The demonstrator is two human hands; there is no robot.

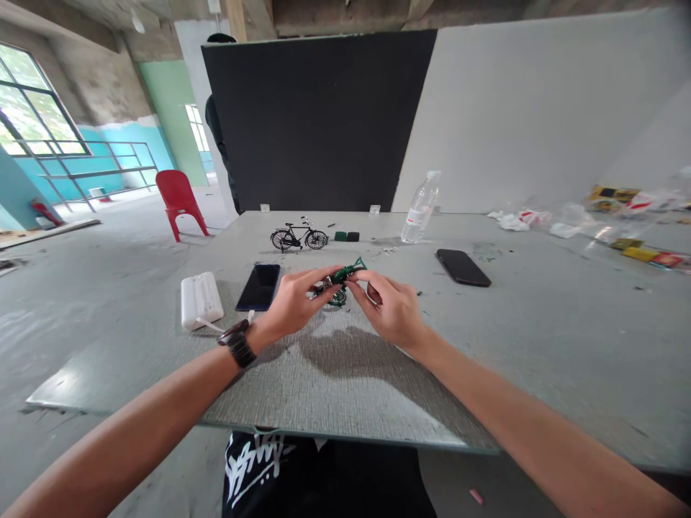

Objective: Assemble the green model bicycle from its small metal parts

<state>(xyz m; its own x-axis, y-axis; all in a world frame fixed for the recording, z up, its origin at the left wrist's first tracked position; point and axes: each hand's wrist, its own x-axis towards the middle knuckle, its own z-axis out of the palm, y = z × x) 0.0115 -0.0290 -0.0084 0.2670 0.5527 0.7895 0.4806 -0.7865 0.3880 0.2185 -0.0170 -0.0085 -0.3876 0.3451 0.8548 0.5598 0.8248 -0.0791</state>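
Note:
Between my two hands, just above the table, is a small green model vehicle [339, 296] with a spoked wheel, perhaps a miniature motorcycle or bicycle. My left hand [298, 296] grips it from the left, thumb below and fingers above. At its right end, the thumb and index finger of my right hand [389, 302] pinch a green part. My fingers hide much of the model. Beyond my hands, a black miniature bicycle [299, 235] stands upright, with a small dark green block [346, 236] to its right.
A dark phone [258, 287] and white power bank [201, 301] lie left of my hands. Another black phone [463, 267] lies to the right. A clear plastic bottle [421, 208] stands at the back, with crumpled plastic packaging [572, 219] farther right. A dark panel [318, 122] rises behind the table.

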